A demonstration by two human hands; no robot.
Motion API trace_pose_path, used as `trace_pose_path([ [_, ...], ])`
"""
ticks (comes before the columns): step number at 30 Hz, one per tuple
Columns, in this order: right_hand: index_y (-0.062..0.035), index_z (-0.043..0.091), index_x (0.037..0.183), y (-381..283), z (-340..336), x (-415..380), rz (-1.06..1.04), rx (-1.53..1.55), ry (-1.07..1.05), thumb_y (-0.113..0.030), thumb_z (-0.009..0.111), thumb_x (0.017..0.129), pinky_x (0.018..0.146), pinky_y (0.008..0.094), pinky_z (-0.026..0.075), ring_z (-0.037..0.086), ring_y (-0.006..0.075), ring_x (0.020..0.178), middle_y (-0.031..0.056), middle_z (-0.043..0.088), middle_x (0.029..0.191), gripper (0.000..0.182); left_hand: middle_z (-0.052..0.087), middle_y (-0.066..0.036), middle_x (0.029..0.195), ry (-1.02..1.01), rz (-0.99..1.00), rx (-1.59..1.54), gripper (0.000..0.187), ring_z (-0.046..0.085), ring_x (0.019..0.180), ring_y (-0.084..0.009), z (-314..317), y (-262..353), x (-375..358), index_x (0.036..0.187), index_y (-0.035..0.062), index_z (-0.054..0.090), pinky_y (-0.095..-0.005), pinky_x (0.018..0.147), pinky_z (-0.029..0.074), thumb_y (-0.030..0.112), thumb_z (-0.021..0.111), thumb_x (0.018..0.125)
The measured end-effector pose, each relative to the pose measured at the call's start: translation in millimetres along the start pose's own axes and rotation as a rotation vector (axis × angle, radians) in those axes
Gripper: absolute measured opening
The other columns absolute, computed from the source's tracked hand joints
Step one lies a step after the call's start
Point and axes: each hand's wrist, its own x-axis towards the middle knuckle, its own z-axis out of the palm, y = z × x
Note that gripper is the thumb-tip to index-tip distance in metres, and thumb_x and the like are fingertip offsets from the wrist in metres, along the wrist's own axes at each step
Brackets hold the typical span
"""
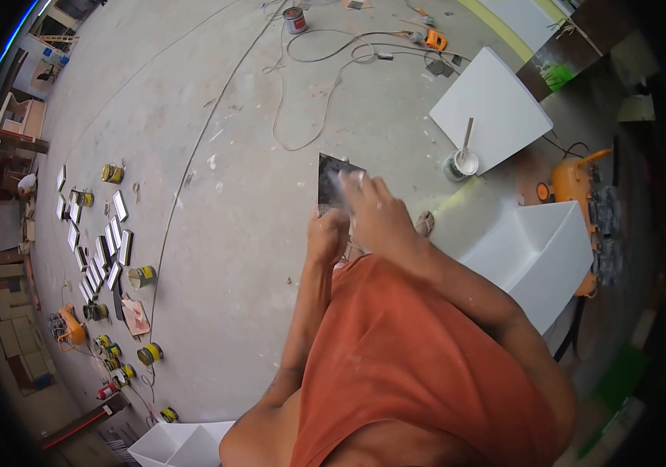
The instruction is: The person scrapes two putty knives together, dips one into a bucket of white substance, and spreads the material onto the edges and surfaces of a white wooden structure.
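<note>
Out in front of my body, my left hand (328,233) is closed on the lower edge of a dark, roughly square sheet (327,176). Whitish dust or smears mark the sheet's dark face. My right hand (383,214) lies across the sheet's right side, its fingertips over the dark surface and smeared by motion. Pale dust shows on the back of this hand.
A can of white paint with a stick (461,164) stands by a white panel (492,109). To the right are an open white box (531,245) and an orange compressor (574,183). Several cans and narrow panels (102,253) lie left; hoses (325,117) cross the floor.
</note>
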Motion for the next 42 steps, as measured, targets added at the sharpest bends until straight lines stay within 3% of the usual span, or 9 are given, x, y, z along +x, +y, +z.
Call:
trace_pose_path([
  [4, -0.0004, 0.055, 0.134, 51, -6, 23, 0.252, 0.265, -0.040, -0.006, 0.054, 0.084, 0.099, 0.0443, 0.048, 0.055, 0.0415, 0.117, 0.0219, 0.055, 0.130, 0.050, 0.063, -0.009, 0.087, -0.017, 0.012, -0.034, 0.016, 0.061, 0.078, -0.0194, -4, -18, 5, 0.096, 0.0014, 0.059, -0.0334, 0.076, 0.051, -0.004, 0.050, 0.084],
  [9, 0.0046, 0.056, 0.127, 119, -25, 8, 0.404, 0.543, 0.200, -0.019, 0.058, 0.093, 0.090, 0.0414, 0.056, 0.063, 0.0289, 0.116, 0.0222, 0.063, 0.124, 0.041, 0.066, -0.013, 0.116, -0.032, 0.023, -0.266, 0.035, 0.066, 0.107, -0.0289, 43, 26, -8, 0.125, -0.0023, 0.056, -0.0437, 0.091, 0.054, 0.018, 0.058, 0.096],
  [14, 0.0015, 0.059, 0.123, 124, -51, -15, 0.462, 2.255, -0.308, -0.020, 0.061, 0.095, 0.054, 0.0270, 0.060, 0.073, 0.0166, 0.074, 0.0109, 0.072, 0.100, 0.035, 0.068, -0.012, 0.111, 0.061, -0.045, -0.269, 0.034, 0.070, 0.095, -0.0264, 38, 30, -6, 0.122, -0.0005, 0.056, -0.0408, 0.083, 0.058, 0.021, 0.057, 0.096],
  [16, -0.0019, 0.060, 0.113, 39, -72, 1, 1.081, 2.055, 0.083, -0.023, 0.063, 0.094, 0.049, 0.0252, 0.055, 0.068, 0.0133, 0.063, 0.0092, 0.070, 0.085, 0.029, 0.067, -0.014, 0.113, 0.069, -0.090, -0.297, 0.039, 0.069, 0.096, -0.0252, 44, 24, -5, 0.125, -0.0040, 0.055, -0.0391, 0.081, 0.058, 0.021, 0.060, 0.095],
  [18, -0.0037, 0.060, 0.105, 106, 5, -24, 0.558, 2.431, -0.621, -0.025, 0.064, 0.094, 0.047, 0.0243, 0.050, 0.060, 0.0119, 0.053, 0.0076, 0.065, 0.076, 0.024, 0.068, -0.013, 0.110, -0.008, -0.072, -0.142, 0.038, 0.070, 0.096, -0.0245, 49, 20, -4, 0.124, -0.0035, 0.056, -0.0387, 0.082, 0.059, 0.021, 0.060, 0.095],
  [22, -0.0064, 0.060, 0.102, 97, 20, -12, 0.998, 1.610, 0.229, -0.030, 0.061, 0.098, 0.043, 0.0258, 0.042, 0.054, 0.0123, 0.053, 0.0052, 0.061, 0.073, 0.024, 0.068, -0.014, 0.110, -0.115, -0.040, -0.025, 0.040, 0.070, 0.096, -0.0230, 57, 23, -13, 0.125, -0.0055, 0.056, -0.0375, 0.085, 0.059, 0.020, 0.059, 0.095],
  [30, 0.0047, 0.058, 0.120, 73, 18, -35, -0.262, 0.509, 0.636, -0.014, 0.055, 0.101, 0.081, 0.0354, 0.054, 0.068, 0.0250, 0.095, 0.0143, 0.068, 0.105, 0.027, 0.068, -0.010, 0.106, 0.060, -0.068, -0.223, 0.034, 0.070, 0.091, -0.0191, 54, 24, -8, 0.122, -0.0018, 0.057, -0.0340, 0.076, 0.058, 0.022, 0.057, 0.097],
  [35, 0.0032, 0.066, 0.108, 70, 5, -40, 0.481, 1.098, 0.184, -0.017, 0.056, 0.100, 0.072, 0.0327, 0.051, 0.064, 0.0154, 0.077, 0.0104, 0.071, 0.090, 0.024, 0.070, -0.007, 0.098, 0.121, -0.004, -0.084, 0.030, 0.071, 0.081, -0.0173, 62, 36, -14, 0.119, 0.0027, 0.058, -0.0298, 0.065, 0.058, 0.024, 0.057, 0.098],
  [42, 0.0030, 0.066, 0.102, 54, -16, -24, 0.364, 1.084, 0.443, -0.021, 0.055, 0.101, 0.071, 0.0301, 0.050, 0.061, 0.0125, 0.078, 0.0044, 0.068, 0.089, 0.026, 0.068, -0.007, 0.098, 0.154, -0.071, -0.241, 0.033, 0.070, 0.086, -0.0179, 72, 33, -17, 0.118, 0.0055, 0.058, -0.0329, 0.067, 0.058, 0.034, 0.053, 0.101],
])
